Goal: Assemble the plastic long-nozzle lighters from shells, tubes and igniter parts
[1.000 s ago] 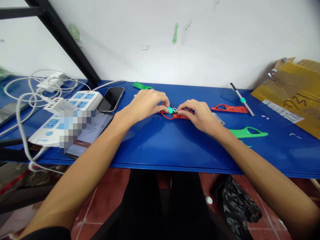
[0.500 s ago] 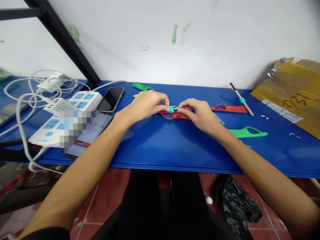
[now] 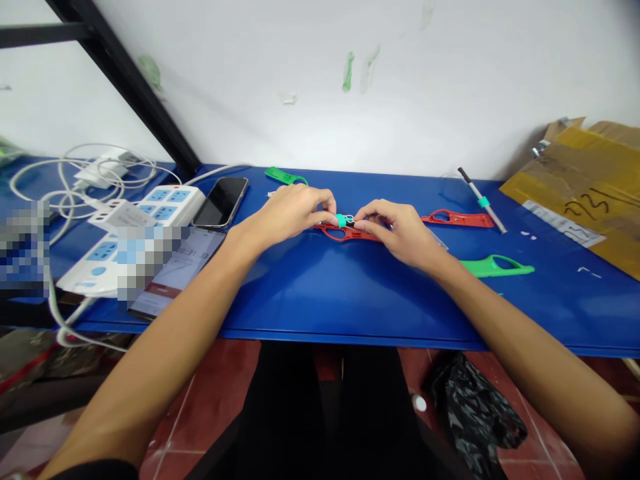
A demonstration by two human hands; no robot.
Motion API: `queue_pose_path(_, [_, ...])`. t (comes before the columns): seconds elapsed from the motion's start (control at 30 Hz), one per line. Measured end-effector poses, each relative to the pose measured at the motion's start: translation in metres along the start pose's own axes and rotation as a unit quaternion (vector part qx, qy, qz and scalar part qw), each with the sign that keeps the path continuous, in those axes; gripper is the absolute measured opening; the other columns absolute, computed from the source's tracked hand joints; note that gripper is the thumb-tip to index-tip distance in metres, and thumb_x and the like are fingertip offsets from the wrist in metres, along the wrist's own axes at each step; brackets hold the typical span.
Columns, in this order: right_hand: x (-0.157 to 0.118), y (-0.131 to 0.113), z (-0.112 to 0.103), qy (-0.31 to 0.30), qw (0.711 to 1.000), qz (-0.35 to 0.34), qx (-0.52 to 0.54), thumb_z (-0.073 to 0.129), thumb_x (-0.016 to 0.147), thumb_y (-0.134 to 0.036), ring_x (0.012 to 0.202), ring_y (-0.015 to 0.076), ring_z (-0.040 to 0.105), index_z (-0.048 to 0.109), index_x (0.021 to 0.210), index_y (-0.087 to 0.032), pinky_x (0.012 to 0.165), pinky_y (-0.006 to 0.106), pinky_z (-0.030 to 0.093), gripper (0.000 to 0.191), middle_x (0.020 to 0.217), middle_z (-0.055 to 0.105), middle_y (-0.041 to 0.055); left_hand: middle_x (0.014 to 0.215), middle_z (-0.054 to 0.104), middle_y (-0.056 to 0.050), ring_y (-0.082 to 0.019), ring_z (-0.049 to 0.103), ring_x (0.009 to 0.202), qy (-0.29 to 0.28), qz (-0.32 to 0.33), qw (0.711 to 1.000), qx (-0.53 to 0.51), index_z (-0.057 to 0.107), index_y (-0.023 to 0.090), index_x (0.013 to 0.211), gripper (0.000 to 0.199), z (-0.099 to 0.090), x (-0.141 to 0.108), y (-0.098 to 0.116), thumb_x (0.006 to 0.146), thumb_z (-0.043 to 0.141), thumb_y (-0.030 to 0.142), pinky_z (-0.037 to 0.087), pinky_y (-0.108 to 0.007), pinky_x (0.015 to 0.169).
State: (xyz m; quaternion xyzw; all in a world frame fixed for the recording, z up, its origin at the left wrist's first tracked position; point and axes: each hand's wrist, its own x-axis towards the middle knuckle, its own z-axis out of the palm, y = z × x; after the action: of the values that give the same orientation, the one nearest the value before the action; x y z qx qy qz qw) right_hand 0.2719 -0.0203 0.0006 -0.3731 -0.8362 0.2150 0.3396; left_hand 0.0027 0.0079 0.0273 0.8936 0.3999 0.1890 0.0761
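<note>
My left hand point(image 3: 299, 210) pinches a small teal piece point(image 3: 343, 221) between thumb and fingertips. Close on its right, my right hand point(image 3: 395, 227) has thumb and fingertips closed at a small dark part point(image 3: 351, 223) with a thin white loop. Both hands are over a red plastic handle-shaped piece point(image 3: 340, 234) lying on the blue table point(image 3: 350, 293). A second red piece point(image 3: 465, 219) lies to the right of my right hand, and a green one point(image 3: 497, 267) is near my right forearm. Another green piece point(image 3: 283, 175) rests behind my left hand.
On the left are a white power strip point(image 3: 165, 203), coiled cables, a dark phone point(image 3: 221, 201) and a lit phone point(image 3: 175, 267). A pen-like stick point(image 3: 483, 200) lies at the back right, beside a taped cardboard box point(image 3: 585, 193). A black bag point(image 3: 475, 407) is on the floor.
Both hands stay almost in place with the fingers still closed at the small parts. The view has shifted very slightly.
</note>
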Motion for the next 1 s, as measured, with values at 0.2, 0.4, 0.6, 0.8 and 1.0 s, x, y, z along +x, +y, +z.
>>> queue_pose_path(0.2, [-0.0004,-0.0033,0.0021,0.007,1.0,0.009,0.014,0.069,0.105,-0.048,0.077,0.0199,0.06,0.078,0.102,-0.023,0.073,0.035,0.047,0.026,0.097,0.078,0.0064,0.079,0.077,-0.001,-0.017,0.065,0.071,-0.004,-0.003,1.0,-0.003,0.082,0.024,0.099,0.019,-0.0014,-0.0003,0.0005,0.1,0.073,0.041,0.041,-0.03,0.072])
queue_pose_path(0.4, [-0.001,-0.0015,0.0067,0.029,0.995,0.051,0.087,0.076,0.1,-0.051,0.071,0.0157,0.059,0.074,0.107,-0.021,0.067,0.032,0.047,0.03,0.098,0.076,0.0045,0.073,0.073,0.0,-0.015,0.061,0.065,0.0,-0.009,1.0,-0.005,0.08,0.023,0.098,0.018,-0.0039,-0.0002,0.0016,0.102,0.071,0.038,0.038,-0.031,0.067])
queue_pose_path(0.6, [-0.0006,-0.0023,0.0023,0.008,0.995,0.047,0.083,0.07,0.103,-0.055,0.07,0.0171,0.062,0.078,0.096,-0.021,0.067,0.032,0.047,0.036,0.082,0.075,0.0033,0.075,0.073,-0.001,-0.015,0.061,0.067,0.001,-0.004,1.0,-0.031,0.081,0.023,0.099,0.019,-0.003,0.0001,0.0005,0.101,0.069,0.038,0.04,-0.031,0.068])
queue_pose_path(0.8, [-0.0007,-0.0012,-0.0012,-0.015,1.0,0.005,0.024,0.067,0.106,-0.052,0.069,0.0172,0.062,0.08,0.099,-0.021,0.07,0.032,0.047,0.034,0.089,0.08,0.0052,0.073,0.073,-0.001,-0.015,0.06,0.065,-0.005,0.007,0.999,-0.039,0.082,0.024,0.1,0.022,0.0001,-0.0005,-0.0015,0.102,0.068,0.04,0.039,-0.031,0.067])
queue_pose_path(1.0, [-0.0026,-0.0034,0.0,-0.002,1.0,-0.012,-0.026,0.064,0.108,-0.046,0.072,0.0184,0.064,0.079,0.099,-0.021,0.073,0.033,0.047,0.03,0.09,0.081,0.0061,0.076,0.073,-0.002,-0.015,0.061,0.067,0.003,0.019,1.0,-0.022,0.081,0.024,0.097,0.022,-0.0035,-0.0018,0.0027,0.103,0.066,0.039,0.039,-0.031,0.068])
